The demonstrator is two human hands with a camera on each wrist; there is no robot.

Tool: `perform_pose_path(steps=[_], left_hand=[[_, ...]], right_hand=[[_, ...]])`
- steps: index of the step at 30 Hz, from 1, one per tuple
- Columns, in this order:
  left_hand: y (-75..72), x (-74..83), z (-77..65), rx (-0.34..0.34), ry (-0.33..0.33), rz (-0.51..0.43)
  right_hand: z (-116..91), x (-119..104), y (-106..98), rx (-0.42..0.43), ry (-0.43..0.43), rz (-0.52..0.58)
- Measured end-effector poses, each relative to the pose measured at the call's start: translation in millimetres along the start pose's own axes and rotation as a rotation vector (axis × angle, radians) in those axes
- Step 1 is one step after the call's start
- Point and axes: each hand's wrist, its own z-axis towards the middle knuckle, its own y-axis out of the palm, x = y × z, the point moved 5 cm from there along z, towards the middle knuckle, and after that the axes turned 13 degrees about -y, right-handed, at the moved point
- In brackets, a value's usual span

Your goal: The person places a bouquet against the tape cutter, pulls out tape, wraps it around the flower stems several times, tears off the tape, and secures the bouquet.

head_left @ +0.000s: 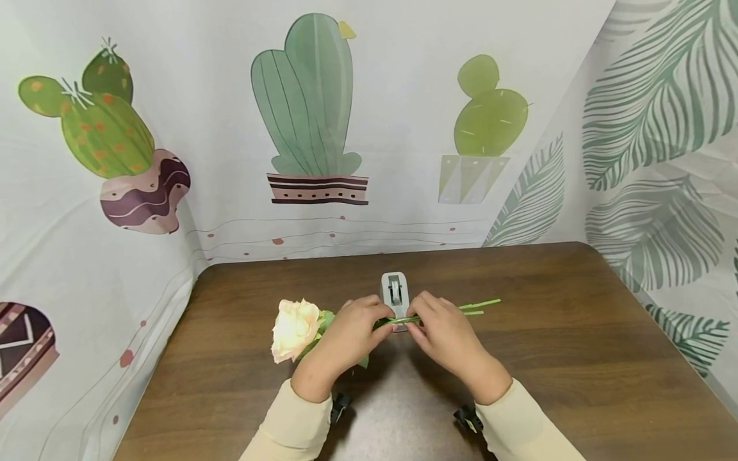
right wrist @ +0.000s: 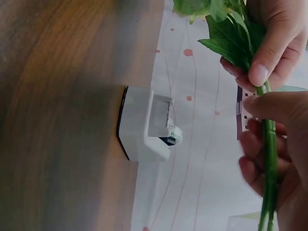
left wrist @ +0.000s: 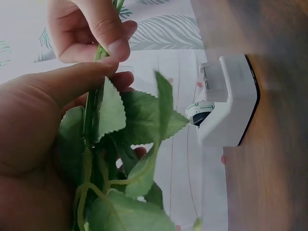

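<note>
Two green stems lie side by side, held in both hands above the table. My left hand pinches them near the leaves, thumb against fingers. A short way along, my right hand pinches the same stems between thumb and fingers; the cut ends stick out to its right. At the left end a cream artificial rose shows beyond the left hand. A white tape dispenser stands on the table just behind the hands, its roll and toothed cutter visible. Whether tape is around the stems cannot be made out.
The brown wooden table runs back to a white cloth printed with cacti and leaves. Black camera mounts sit at both wrists, by the cream sleeves.
</note>
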Motion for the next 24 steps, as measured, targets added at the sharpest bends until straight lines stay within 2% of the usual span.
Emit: perform_pose_path(steps=[6,13,18,24], left_hand=[[-0.7,2.7,-0.3,0.026,0.009,0.026],[-1.5,4.1,-0.1,0.038,0.015,0.034],[-1.2,4.0,0.5,0.032,0.002,0.038],[0.5,1.9,1.1,-0.018,-0.042,-0.019]], right_hand=[[-1.5,2.2,0.6,-0.092,0.043,-0.016],[-1.3,3.7,-1.5,-0.153,0.024,-0.033],[-1.6,3.8,-2.4,-0.152,-0.006,-0.039],[-1.9,4.7,-3.3,-0.112,-0.043,-0.069]])
